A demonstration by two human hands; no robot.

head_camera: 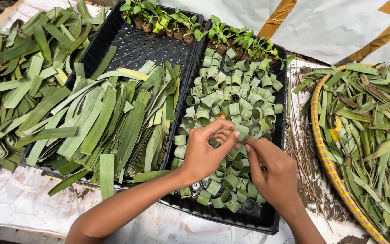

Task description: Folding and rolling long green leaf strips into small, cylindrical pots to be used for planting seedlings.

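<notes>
A light, pliable leaf ring (241, 131) is pinched at its rim between left hand (206, 151) and right hand (271, 174) above the black tray (267, 219).

There is a single view, from a camera worn on the person's head. It looks steeply down and forward over the surface (19, 199), close enough that both forearms enter from the bottom edge and the left hand (206, 151) and right hand (274, 174) sit just below the middle. The black trays (267, 219) fill the centre, a woven basket (323, 158) is cut off at the right edge, and loose leaves (19, 81) run off the left.
</notes>
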